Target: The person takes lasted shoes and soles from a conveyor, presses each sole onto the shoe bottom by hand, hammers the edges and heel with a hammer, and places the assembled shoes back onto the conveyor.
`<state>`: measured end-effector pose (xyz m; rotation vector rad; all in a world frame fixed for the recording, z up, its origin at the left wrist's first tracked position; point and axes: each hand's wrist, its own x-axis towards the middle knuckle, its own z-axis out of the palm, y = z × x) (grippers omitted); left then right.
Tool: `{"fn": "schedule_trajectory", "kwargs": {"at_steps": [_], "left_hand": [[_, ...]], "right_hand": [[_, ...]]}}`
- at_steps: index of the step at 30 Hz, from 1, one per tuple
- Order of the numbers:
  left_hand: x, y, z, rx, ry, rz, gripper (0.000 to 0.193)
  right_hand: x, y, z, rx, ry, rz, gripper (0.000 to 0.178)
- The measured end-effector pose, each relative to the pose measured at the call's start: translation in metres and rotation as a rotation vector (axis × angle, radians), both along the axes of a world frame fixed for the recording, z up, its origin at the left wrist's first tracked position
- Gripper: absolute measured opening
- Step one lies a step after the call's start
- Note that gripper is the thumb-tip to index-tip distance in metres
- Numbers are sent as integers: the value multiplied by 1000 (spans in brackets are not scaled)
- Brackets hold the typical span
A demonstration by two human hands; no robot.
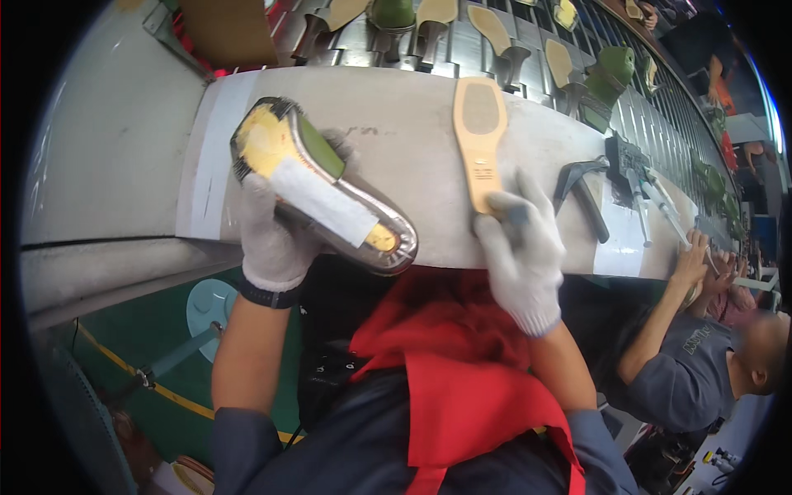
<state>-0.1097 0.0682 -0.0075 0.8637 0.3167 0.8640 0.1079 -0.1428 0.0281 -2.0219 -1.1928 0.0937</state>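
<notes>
My gloved left hand (276, 247) grips an upturned shoe upper on its last (326, 198), the underside facing up. That underside has yellow patches and a pale strip along its middle, with green and dark shiny material at the sides. My gloved right hand (528, 264) has its fingers curled at the narrow near end of a tan shoe sole (481, 132), which lies across the bench. Something small and dark blue (517, 216) shows between those fingers; its kind is unclear. To the right of that hand rests a hammer (586, 194) with a dark handle.
Pale-handled tools (652, 202) lie beside a dark block (624, 158) farther right on the bench (396, 115). Beyond it, a roller conveyor (450, 59) carries tan soles and green shoes (609, 78). A co-worker (693, 363) sits close by on the right. A brown box (223, 33) stands far left.
</notes>
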Motion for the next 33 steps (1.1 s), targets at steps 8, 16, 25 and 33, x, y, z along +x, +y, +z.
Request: {"fn": "schedule_trajectory", "kwargs": {"at_steps": [8,16,25,33], "left_hand": [[6,-2,5,-24,-81,-44,89],[42,-14,49,85,72,-90,89],[48,-38,65,303,88,-161,94],[58,-44,132,210,26,-161,67]], "right_hand": [[-40,-152,-1,-3,705,-32,32],[-32,-117,-43,52,1683,115,56],[-32,-92,14,240,1303,145,33],[-44,-68,78,219,1223,547,32]]}}
